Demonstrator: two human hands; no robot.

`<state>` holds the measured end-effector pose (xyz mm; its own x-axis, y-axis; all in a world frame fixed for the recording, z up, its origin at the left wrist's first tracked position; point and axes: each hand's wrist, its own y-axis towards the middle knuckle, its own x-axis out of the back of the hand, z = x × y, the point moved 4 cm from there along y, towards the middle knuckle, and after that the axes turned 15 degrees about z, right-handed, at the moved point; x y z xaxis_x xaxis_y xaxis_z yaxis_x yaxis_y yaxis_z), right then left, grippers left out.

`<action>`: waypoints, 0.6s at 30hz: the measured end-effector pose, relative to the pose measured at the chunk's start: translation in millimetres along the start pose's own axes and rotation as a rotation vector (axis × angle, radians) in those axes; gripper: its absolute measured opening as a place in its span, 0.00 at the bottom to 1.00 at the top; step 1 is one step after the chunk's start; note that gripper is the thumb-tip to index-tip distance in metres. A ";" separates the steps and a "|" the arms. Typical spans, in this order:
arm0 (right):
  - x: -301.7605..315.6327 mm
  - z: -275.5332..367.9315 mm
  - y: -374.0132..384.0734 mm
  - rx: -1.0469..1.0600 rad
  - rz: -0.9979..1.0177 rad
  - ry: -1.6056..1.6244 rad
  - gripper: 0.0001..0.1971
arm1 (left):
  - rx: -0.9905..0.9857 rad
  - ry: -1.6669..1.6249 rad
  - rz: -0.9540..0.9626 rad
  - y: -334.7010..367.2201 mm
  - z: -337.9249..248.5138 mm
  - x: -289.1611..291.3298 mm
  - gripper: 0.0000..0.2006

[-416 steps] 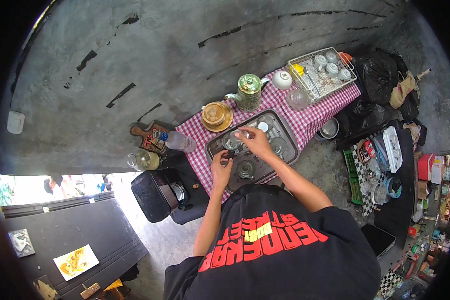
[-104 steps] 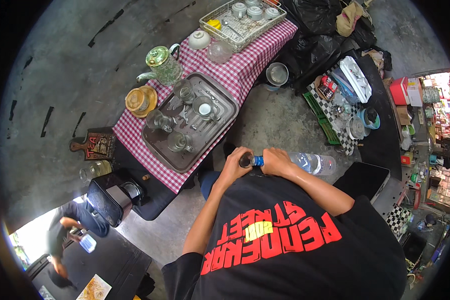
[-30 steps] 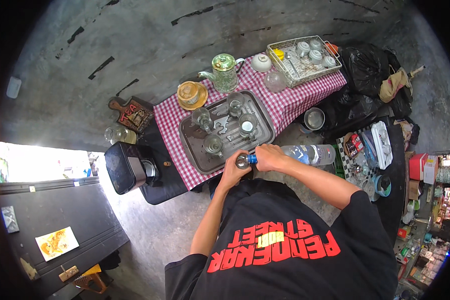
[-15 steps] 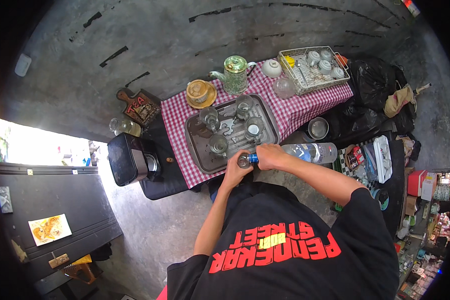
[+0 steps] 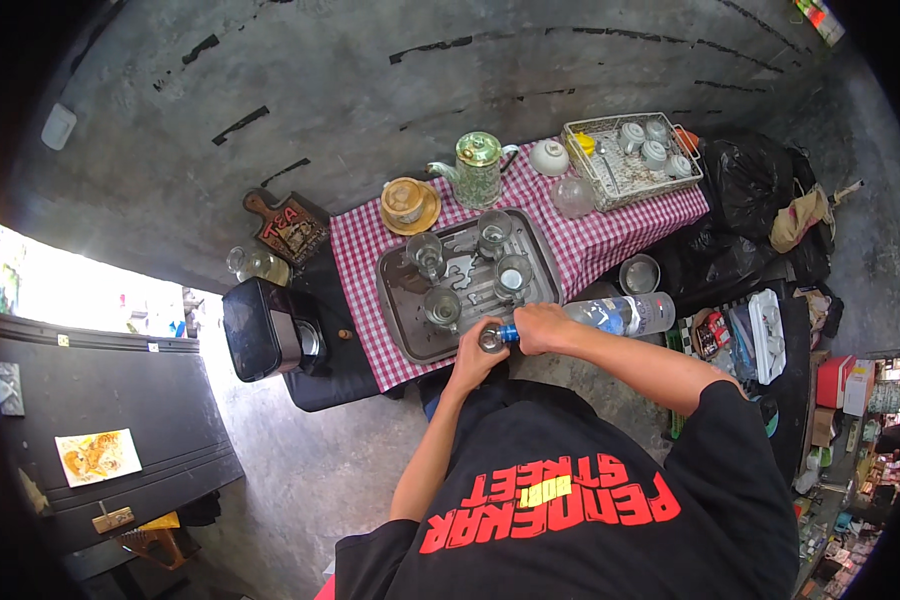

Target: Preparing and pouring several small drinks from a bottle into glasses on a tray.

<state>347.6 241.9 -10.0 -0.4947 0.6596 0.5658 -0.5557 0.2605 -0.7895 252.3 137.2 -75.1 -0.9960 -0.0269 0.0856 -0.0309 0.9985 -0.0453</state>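
My left hand (image 5: 473,358) is closed around a small clear glass (image 5: 490,341) at the near edge of the tray. My right hand (image 5: 542,328) grips the neck of a large clear bottle (image 5: 620,316) with a blue collar. The bottle lies almost level, its mouth at the small glass; whether liquid runs out is too small to see. Just beyond my hands, a dark metal tray (image 5: 407,318) with wet patches bears several clear glass mugs, among them one mug (image 5: 442,306) close to my left hand and another mug (image 5: 513,276) with something pale inside.
Behind the tray stand a green speckled teapot (image 5: 478,172), a wooden cup (image 5: 404,200) on a saucer, a white bowl (image 5: 549,157) and a wire basket (image 5: 620,190) of cups. Left is a black machine (image 5: 255,330); right, a metal bowl (image 5: 639,274) and black bags (image 5: 750,185).
The whole view has shifted slightly, so the table sits lower in the picture. Both hands keep their holds on the glass and the bottle, with little other visible change.
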 end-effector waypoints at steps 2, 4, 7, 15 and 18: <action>0.8 -0.3 0.5 -0.002 -0.008 -0.003 0.14 | 0.005 0.024 -0.005 -0.1 0.1 0.6 0.19; 3.2 0.3 0.5 -0.003 0.009 -0.007 0.15 | 0.010 0.023 -0.008 1.1 -1.1 1.6 0.19; 2.7 -1.2 4.5 -0.019 0.001 -0.039 0.15 | 0.018 0.020 -0.006 2.7 -2.3 2.0 0.19; 5.8 -4.7 5.6 -0.022 0.008 -0.015 0.16 | 0.028 0.003 -0.002 6.7 -0.2 1.6 0.18; 5.3 -5.5 4.5 -0.016 0.003 -0.002 0.16 | 0.000 0.017 -0.003 8.3 -0.5 1.9 0.19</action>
<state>346.1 250.4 -11.8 -0.4979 0.6591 0.5636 -0.5430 0.2698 -0.7952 250.2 145.5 -74.9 -0.9943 -0.0294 0.1023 -0.0341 0.9984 -0.0445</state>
